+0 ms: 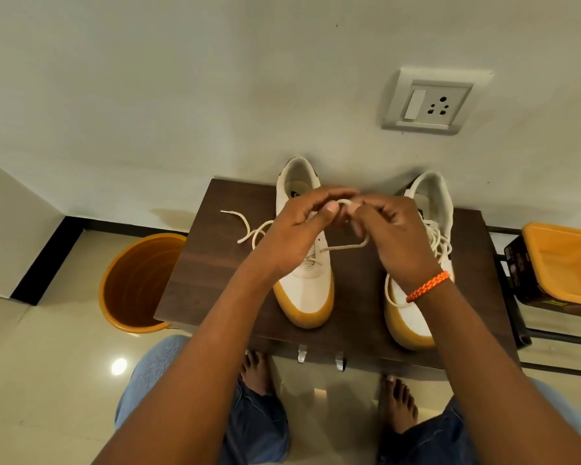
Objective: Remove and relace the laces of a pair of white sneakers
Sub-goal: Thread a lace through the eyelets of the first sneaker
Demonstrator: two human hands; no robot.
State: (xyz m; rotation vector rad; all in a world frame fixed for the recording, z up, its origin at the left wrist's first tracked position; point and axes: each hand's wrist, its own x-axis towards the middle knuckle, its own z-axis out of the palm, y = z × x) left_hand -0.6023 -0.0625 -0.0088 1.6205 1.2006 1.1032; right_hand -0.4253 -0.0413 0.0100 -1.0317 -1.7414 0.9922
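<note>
Just above the middle of the frame, the left hand [296,229] and the right hand [393,236] meet fingertip to fingertip, both pinching a loop of cream-coloured cord shoelace [344,204] between curled fingers and thumbs. The lace runs down from the hands to the left white canvas sneaker with a tan gum sole [307,286], and its free end trails onto the wood toward the left. A braided orange wristband [428,286] circles the right wrist. The right white sneaker with the same tan sole [416,313] stands just beside, partly hidden behind the right hand and forearm, its laces lying loose over the tongue. Both shoes sit toes toward the viewer on a dark brown wooden bench [198,263] against a pale wall. An orange plastic bucket [138,283] stands on the tiled floor at lower left; a white wall socket and switch plate [430,102] is at upper right; an orange tray [564,260] sits at the right edge.
</note>
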